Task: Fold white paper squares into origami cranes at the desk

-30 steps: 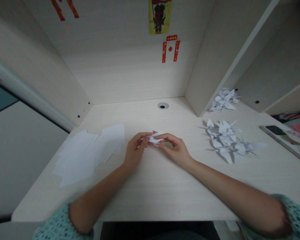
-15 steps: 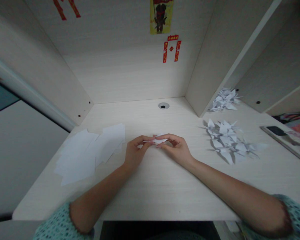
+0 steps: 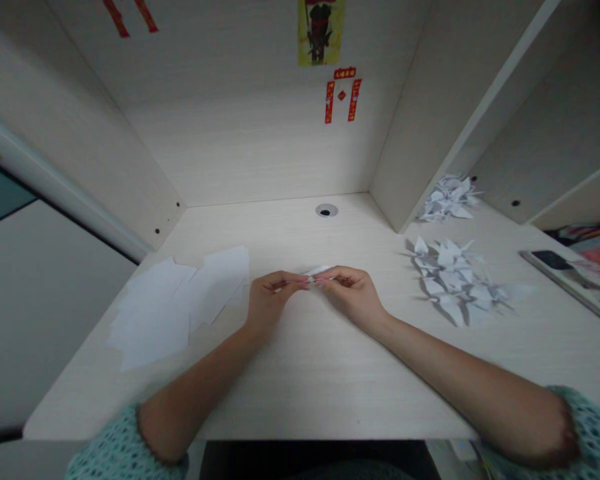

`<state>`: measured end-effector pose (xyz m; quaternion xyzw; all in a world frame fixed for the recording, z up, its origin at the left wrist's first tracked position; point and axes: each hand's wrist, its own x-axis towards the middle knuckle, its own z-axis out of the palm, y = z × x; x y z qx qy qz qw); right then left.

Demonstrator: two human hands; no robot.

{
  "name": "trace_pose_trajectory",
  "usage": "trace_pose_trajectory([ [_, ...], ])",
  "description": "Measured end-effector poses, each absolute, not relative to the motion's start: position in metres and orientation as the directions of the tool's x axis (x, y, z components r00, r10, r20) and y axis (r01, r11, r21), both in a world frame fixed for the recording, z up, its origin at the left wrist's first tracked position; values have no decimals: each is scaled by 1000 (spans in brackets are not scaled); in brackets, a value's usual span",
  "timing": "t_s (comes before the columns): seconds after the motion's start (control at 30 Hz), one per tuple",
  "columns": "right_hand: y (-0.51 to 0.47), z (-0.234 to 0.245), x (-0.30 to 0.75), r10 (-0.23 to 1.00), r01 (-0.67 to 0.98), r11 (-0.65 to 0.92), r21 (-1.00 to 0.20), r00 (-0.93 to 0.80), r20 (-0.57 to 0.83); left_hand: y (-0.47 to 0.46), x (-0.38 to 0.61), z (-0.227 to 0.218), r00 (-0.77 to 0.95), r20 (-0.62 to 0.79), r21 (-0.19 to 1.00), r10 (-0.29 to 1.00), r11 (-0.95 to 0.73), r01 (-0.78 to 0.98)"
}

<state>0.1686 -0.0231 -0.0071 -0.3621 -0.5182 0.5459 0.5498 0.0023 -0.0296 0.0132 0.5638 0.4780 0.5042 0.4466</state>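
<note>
Between my two hands is a small folded piece of white paper [image 3: 318, 271], held just above the desk near its middle. My left hand [image 3: 275, 293] pinches its left side between thumb and fingers. The right side is pinched by my right hand [image 3: 353, 291], with the fingertips of both hands almost meeting. Most of the paper is hidden by my fingers. Loose white paper sheets [image 3: 160, 310] lie spread to the left of my left hand. Folded paper cranes [image 3: 450, 273] are clustered on the desk to the right.
A second pile of paper cranes [image 3: 450, 198] sits behind the upright divider [image 3: 425, 133]. At the far right lies a flat case-like object [image 3: 575, 283] with a dark patch. A round cable hole [image 3: 327, 211] is set near the back wall. The desk's front edge [image 3: 310, 440] runs below my arms.
My fingertips have come closer together on the paper, and less of it shows in front of them. A white part now stands out behind the fingers.
</note>
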Motion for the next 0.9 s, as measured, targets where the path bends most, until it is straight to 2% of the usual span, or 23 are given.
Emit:
trace_pose_trajectory([
  [0.23, -22, -8, 170, 987, -215, 132, -968, -64, 149, -30, 4, 15, 55, 112, 990, 992, -117, 84],
  [0.5, -23, -5, 169, 992, -197, 109, -974, -48, 121, -29, 3, 14, -34, 131, 984, 991, -125, 127],
  [0.9, -24, -6, 169, 995, -196, 71, -978, -50, 83, -27, 0, 11, -26, 131, 980, 991, -125, 155],
])
